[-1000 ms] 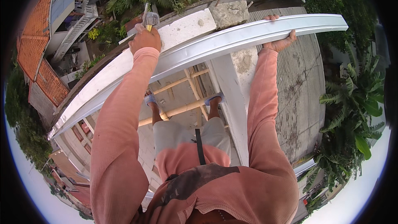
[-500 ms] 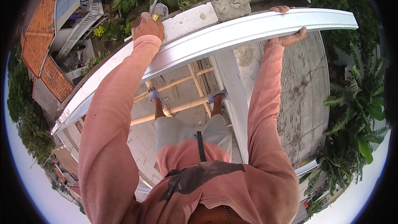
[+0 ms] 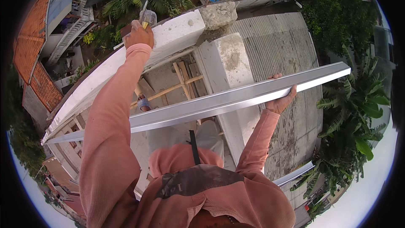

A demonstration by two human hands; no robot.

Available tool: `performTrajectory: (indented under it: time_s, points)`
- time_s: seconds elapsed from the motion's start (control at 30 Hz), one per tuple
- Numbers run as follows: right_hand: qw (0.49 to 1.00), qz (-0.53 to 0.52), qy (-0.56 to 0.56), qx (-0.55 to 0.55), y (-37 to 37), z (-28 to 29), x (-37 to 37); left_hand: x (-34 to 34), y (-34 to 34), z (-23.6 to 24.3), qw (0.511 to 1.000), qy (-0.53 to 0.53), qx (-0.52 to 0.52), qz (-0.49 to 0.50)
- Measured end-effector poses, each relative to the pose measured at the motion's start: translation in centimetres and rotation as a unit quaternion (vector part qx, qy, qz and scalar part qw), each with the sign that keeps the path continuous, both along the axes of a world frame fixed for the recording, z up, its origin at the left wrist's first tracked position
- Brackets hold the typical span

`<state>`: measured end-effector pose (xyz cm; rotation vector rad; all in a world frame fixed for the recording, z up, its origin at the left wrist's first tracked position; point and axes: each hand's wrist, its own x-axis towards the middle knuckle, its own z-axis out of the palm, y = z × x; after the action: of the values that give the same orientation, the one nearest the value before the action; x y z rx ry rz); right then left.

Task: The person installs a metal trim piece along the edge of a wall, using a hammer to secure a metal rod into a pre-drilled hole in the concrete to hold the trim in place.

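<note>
My left hand (image 3: 139,36), at the upper left, grips a tool (image 3: 147,17) with a yellow part, a thin pale shaft and a translucent rounded part, above the white block wall top (image 3: 177,31). My right hand (image 3: 279,99) is closed round a long silver metal channel (image 3: 219,101), which slants from the lower left up to the right, over my lower body and a white block column (image 3: 234,65) with a mortar patch on top. My left forearm crosses over the channel.
Below are bamboo poles (image 3: 180,82) and my sandalled foot (image 3: 142,101). A rough concrete lump (image 3: 217,14) ends the wall top. A grey corrugated roof (image 3: 291,131) lies at right, with another metal channel (image 3: 297,173). Trees and tiled roofs (image 3: 33,59) lie beyond.
My right hand has lowered the channel toward my body, uncovering the column top and wall edge and tilting the channel up to the right. My left hand still holds the tool near the wall.
</note>
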<state>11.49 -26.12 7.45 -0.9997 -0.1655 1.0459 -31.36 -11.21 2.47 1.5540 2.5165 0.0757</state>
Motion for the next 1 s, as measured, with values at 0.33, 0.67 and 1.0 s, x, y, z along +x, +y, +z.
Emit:
performTrajectory:
  time_s: [0.33,0.67,1.0]
  points:
    - [0.974,-0.002,-0.116,-0.196,2.1,-1.1,1.3,-0.4,-0.3,-0.5,0.999,-0.050,0.015,-0.005]
    - [0.975,0.085,-0.084,-0.187,0.3,0.7,-0.2,-1.3,-0.3,-0.8,0.996,-0.093,-0.002,-0.011]
    - [0.805,-0.142,-0.533,-0.218,-3.3,6.7,-8.8,-4.5,-0.2,1.2,0.993,-0.097,0.063,0.015]
